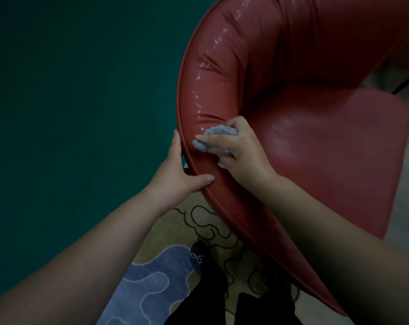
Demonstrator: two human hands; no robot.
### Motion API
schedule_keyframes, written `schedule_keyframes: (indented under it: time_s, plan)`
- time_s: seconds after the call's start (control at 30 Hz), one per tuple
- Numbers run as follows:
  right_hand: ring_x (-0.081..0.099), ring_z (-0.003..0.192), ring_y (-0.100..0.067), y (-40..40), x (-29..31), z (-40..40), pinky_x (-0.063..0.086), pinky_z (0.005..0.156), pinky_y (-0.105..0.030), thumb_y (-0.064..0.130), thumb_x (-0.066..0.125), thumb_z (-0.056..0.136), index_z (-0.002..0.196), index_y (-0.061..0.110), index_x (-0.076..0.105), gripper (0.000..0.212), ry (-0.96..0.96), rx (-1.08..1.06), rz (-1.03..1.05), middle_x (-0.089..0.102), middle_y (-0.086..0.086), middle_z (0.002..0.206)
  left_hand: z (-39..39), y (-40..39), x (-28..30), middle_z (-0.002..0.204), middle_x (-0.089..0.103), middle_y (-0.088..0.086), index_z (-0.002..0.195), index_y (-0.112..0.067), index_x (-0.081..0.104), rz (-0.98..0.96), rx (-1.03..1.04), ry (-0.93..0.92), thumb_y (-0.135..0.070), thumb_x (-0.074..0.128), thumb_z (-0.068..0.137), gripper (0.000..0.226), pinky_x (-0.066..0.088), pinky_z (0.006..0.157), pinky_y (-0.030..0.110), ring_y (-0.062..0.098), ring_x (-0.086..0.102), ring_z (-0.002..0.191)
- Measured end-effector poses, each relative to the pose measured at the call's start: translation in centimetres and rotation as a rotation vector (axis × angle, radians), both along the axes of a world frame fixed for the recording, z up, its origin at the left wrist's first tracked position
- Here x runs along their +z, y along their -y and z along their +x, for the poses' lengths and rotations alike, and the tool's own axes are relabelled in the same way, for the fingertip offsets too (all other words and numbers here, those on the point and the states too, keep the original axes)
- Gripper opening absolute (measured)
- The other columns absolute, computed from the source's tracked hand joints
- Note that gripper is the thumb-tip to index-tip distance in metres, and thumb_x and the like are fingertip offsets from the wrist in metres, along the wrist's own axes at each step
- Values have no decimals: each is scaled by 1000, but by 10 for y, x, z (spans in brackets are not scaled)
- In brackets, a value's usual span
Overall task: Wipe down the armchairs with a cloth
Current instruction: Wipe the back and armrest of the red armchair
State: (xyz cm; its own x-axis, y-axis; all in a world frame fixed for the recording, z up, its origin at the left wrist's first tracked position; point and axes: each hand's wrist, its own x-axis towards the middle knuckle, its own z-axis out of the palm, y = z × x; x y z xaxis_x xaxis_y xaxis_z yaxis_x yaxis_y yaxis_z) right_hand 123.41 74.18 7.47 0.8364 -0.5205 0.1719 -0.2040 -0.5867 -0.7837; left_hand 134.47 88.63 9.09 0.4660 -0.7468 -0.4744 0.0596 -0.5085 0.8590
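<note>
A red leather armchair fills the right side of the view, its curved backrest shiny with wet streaks. My right hand grips a bunched grey cloth and presses it against the inner face of the backrest, near the rim. My left hand holds the backrest's outer edge just left of the cloth, fingers behind the rim and thumb on the front face.
A dark green wall stands close behind the chair on the left. Below lies a beige rug with dark squiggles and a blue patch. My dark-clothed legs and a slipper stand next to the chair's edge.
</note>
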Motion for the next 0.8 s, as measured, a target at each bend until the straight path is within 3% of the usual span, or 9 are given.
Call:
schedule_keyframes:
  time_s: [0.07,0.17,0.23,0.33,0.47,0.6,0.7,0.8]
  plan:
    - [48,96,-14,-2,-1,-20,48,78,-21,3,70,78,115,39,65,52,-16,-11,15,42,2,106,0,1,2,145,40,-18,146,-53,0,-13,-21,7,-37,84,58,123,48,95,50,22,57,119]
    - [51,97,-9,-7,5,-38,50,67,-12,16,68,85,104,47,65,37,-18,-89,285,41,9,104,1,1,2,146,40,-14,147,-49,-4,-13,-39,17,-31,83,63,122,49,96,48,17,57,118]
    - [49,98,-1,-6,12,-35,46,71,-6,32,62,89,101,50,65,22,-48,-116,403,41,9,106,1,1,0,143,43,-14,147,-50,-5,-17,-35,9,-25,82,68,120,51,91,50,20,62,112]
    - [48,93,-1,-5,16,-31,39,82,-9,34,53,94,112,49,60,24,-100,-120,426,43,3,102,0,1,-1,142,43,-14,145,-54,-5,-3,-16,13,-25,82,68,120,52,89,52,24,64,107]
    - [51,87,-3,-11,12,-28,38,80,-4,23,67,87,128,48,50,51,-82,-234,413,47,3,98,-1,-1,-4,143,44,-7,142,-60,0,-1,9,10,-33,82,61,119,52,87,53,25,64,108]
    - [55,96,-8,-14,6,-29,46,84,-17,26,70,82,132,49,45,60,-52,-280,337,48,8,103,-4,1,-6,139,47,-11,140,-63,0,-6,35,1,-30,82,61,119,54,84,52,21,67,103]
    - [53,105,-1,-15,4,-31,43,90,-18,30,74,77,123,46,45,57,-26,-321,309,52,12,115,-5,0,-6,136,49,-12,139,-64,-2,6,46,10,-34,83,59,120,55,83,50,16,68,100]
    - [51,95,10,-16,8,-29,37,78,-2,29,74,75,101,41,53,35,-14,-357,253,54,10,105,-6,0,-4,138,47,-13,138,-66,-3,20,55,17,-39,82,56,121,55,84,48,14,66,103]
